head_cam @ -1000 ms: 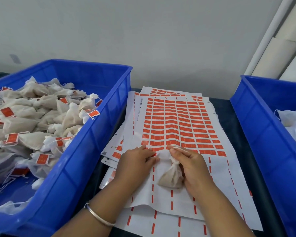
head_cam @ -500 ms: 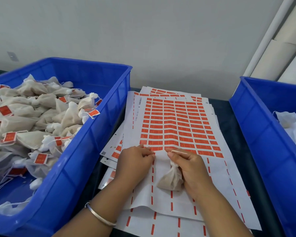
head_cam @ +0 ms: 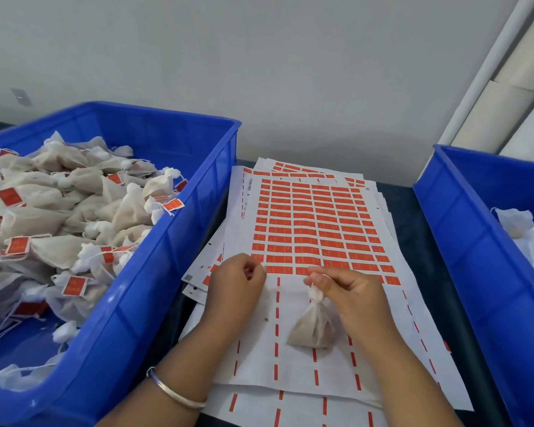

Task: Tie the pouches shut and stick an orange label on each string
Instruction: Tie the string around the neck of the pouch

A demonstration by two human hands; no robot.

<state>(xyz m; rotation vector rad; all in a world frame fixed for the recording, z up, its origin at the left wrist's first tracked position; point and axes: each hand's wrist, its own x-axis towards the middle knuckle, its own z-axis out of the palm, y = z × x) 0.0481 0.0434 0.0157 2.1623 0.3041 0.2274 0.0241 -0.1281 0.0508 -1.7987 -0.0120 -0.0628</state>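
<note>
Fingers first: left hand (head_cam: 236,283) is curled, fingertips bunched at the bottom edge of the remaining orange labels (head_cam: 315,229), apparently pinching or peeling one; the pinch itself is hidden, so can't confirm a label is in it. Right hand (head_cam: 350,292) has thumb and forefinger closed on the gathered neck of one pouch (head_cam: 313,326), which hangs from that grip with its base resting on the label sheet (head_cam: 290,359). Neck looks cinched; can't tell if the string is knotted, and no label on it yet. Sweep left to right: left blue bin (head_cam: 173,251) holds a big pile of finished pouches (head_cam: 74,217), tied and tagged orange. A bracelet (head_cam: 174,392) sits on the left wrist. Centre: stack of label sheets on the dark table (head_cam: 413,229), top sheet used up in its near part, only thin orange dashes left, upper rows full. Right blue bin (head_cam: 481,272) shows a few white untagged pouches (head_cam: 524,232) at the frame edge; the rest is cut off, count unknown. Status, my read: bulk of the batch looks done, current pouch is at the label step, then goes left. Remaining: whatever is in the right bin, each needing tie plus label.
</note>
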